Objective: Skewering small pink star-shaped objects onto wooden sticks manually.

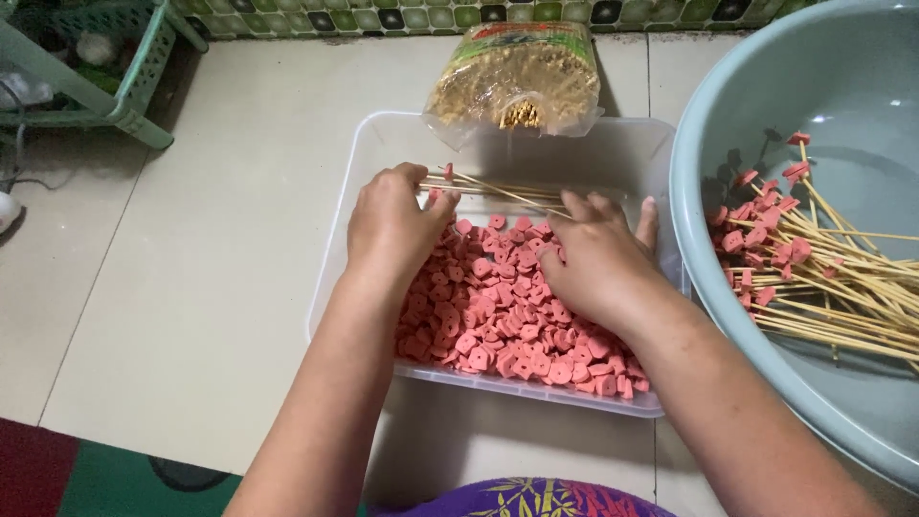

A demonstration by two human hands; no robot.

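Two hands, left hand (391, 225) and right hand (595, 258), pinch bamboo skewers (507, 191) over pink sausage slices (507, 316).

Hands (498, 239) on skewers (507, 191) over sausage slices (507, 316)

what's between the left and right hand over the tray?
Head view: a bundle of bamboo skewers spans from the left hand to the right hand; below them lie pink sausage slices in the clear tray.
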